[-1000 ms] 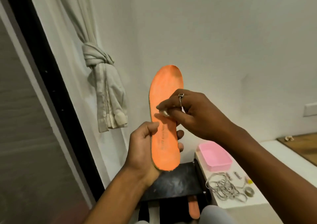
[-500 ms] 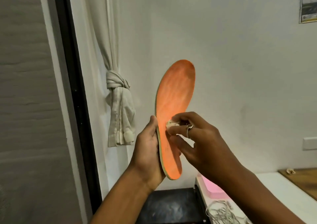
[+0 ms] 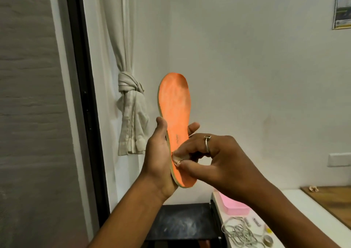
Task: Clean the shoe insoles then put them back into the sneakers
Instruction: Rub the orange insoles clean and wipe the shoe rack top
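Note:
An orange insole (image 3: 174, 103) stands upright in front of the white wall, toe end up, with a darker smudge near the toe. My left hand (image 3: 158, 158) grips its lower half from behind, thumb on the left edge and fingertips showing past the right edge. My right hand (image 3: 210, 156), with a ring on one finger, pinches a small pale wad (image 3: 177, 157) and presses it against the insole's lower left part near the heel. No sneakers are in view.
A knotted cream curtain (image 3: 131, 114) hangs left of the insole beside a dark door frame (image 3: 83, 95). Below stand a black stool top (image 3: 182, 223) and a white counter (image 3: 296, 209) with a pink tray (image 3: 235, 208), a tangle of grey cord (image 3: 239, 232) and small items.
The wad in my right hand has moved down the insole from its middle to the heel area. The insole has turned to face me more, and my view has shifted.

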`<control>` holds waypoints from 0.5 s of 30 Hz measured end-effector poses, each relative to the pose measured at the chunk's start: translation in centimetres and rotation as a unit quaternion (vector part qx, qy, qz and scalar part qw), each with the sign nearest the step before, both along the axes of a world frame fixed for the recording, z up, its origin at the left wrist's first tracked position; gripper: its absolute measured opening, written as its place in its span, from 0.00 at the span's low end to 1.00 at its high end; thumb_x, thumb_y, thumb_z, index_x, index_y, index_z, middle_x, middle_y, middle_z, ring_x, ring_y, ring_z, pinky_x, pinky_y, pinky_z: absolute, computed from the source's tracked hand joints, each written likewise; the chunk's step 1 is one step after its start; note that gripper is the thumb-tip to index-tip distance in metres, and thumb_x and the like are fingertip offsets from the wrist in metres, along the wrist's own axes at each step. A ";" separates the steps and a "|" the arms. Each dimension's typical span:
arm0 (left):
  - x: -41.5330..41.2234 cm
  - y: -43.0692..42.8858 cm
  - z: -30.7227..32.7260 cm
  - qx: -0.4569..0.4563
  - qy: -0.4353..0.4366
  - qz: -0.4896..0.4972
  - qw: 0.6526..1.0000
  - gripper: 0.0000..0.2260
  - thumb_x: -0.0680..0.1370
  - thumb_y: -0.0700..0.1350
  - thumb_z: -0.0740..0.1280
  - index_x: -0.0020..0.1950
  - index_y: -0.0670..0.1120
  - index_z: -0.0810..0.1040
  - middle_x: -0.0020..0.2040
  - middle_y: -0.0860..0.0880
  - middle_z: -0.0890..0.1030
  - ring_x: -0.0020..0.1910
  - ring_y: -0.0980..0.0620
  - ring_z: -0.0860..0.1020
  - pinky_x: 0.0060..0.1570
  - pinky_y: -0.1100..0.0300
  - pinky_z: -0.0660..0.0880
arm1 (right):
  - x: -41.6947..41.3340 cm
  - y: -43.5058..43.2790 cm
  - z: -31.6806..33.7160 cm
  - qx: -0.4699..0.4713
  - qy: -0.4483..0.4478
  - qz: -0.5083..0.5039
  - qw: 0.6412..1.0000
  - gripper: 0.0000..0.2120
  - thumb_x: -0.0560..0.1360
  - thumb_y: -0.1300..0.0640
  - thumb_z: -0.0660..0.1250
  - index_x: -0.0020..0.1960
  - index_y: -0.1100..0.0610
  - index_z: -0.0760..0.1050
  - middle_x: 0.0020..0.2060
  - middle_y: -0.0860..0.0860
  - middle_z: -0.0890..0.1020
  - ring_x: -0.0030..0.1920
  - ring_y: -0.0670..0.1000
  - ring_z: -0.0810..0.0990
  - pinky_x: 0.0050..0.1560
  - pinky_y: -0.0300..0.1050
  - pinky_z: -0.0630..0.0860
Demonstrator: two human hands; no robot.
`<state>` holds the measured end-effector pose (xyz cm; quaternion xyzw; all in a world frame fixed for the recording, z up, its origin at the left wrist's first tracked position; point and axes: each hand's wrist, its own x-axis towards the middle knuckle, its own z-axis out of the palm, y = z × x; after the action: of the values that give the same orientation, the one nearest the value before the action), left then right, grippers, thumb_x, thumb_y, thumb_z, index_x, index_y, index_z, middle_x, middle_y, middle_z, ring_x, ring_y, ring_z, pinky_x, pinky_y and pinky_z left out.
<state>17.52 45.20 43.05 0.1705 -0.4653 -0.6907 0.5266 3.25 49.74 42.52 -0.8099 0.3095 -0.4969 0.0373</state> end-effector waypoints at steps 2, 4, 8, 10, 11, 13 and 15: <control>0.3 0.0 0.3 0.012 0.012 -0.014 1.000 0.34 0.82 0.67 0.50 0.61 0.40 0.81 0.58 0.42 0.84 0.50 0.44 0.85 0.53 0.51 0.80 | 0.5 0.1 -0.1 -0.058 0.023 -0.023 0.998 0.09 0.73 0.61 0.77 0.53 0.55 0.86 0.47 0.44 0.86 0.47 0.43 0.84 0.49 0.37 0.80; 0.2 0.5 0.4 0.020 0.021 -0.038 0.999 0.34 0.83 0.65 0.49 0.61 0.38 0.80 0.56 0.40 0.85 0.50 0.44 0.85 0.52 0.52 0.82 | 0.6 -0.3 0.1 -0.128 0.031 -0.062 0.989 0.08 0.74 0.60 0.77 0.53 0.55 0.86 0.47 0.47 0.86 0.46 0.44 0.83 0.47 0.42 0.80; -0.6 1.1 0.1 0.012 0.021 -0.047 0.999 0.30 0.84 0.62 0.46 0.68 0.43 0.77 0.59 0.41 0.84 0.56 0.45 0.84 0.51 0.49 0.82 | 0.5 -2.2 2.3 -0.186 0.031 -0.173 0.967 0.07 0.74 0.60 0.76 0.52 0.56 0.87 0.45 0.50 0.85 0.44 0.50 0.83 0.44 0.53 0.81; -0.4 0.9 0.2 0.008 0.015 -0.031 0.999 0.29 0.85 0.62 0.46 0.69 0.46 0.76 0.61 0.42 0.83 0.57 0.46 0.83 0.51 0.48 0.81 | 0.7 -2.7 3.1 -0.165 0.025 -0.167 0.972 0.07 0.74 0.60 0.75 0.52 0.57 0.87 0.46 0.50 0.86 0.44 0.50 0.83 0.45 0.54 0.81; -0.2 0.8 0.3 0.010 0.020 -0.028 0.999 0.29 0.85 0.62 0.46 0.69 0.45 0.77 0.60 0.41 0.84 0.56 0.45 0.84 0.50 0.48 0.81 | 0.9 -2.5 3.1 -0.144 0.029 -0.144 0.979 0.07 0.74 0.60 0.75 0.52 0.57 0.87 0.46 0.49 0.86 0.44 0.49 0.84 0.45 0.53 0.82; 0.7 0.3 0.8 0.022 0.033 -0.022 0.999 0.32 0.85 0.62 0.46 0.65 0.41 0.78 0.56 0.40 0.85 0.52 0.44 0.85 0.51 0.49 0.82 | 1.4 -1.3 2.3 -0.105 0.058 -0.093 0.988 0.07 0.74 0.60 0.76 0.52 0.55 0.87 0.47 0.47 0.86 0.45 0.45 0.84 0.46 0.47 0.81; 1.6 -0.1 1.2 0.029 0.040 -0.011 0.999 0.33 0.84 0.64 0.47 0.63 0.40 0.79 0.57 0.41 0.84 0.54 0.43 0.84 0.56 0.48 0.79 | 1.7 0.1 1.3 -0.085 0.094 -0.056 0.990 0.07 0.74 0.60 0.77 0.52 0.54 0.87 0.48 0.46 0.86 0.47 0.43 0.84 0.49 0.42 0.80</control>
<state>19.13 45.05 44.29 0.1529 -0.4256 -0.7161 0.5317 4.94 49.82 43.84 -0.8348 0.3130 -0.4441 -0.0888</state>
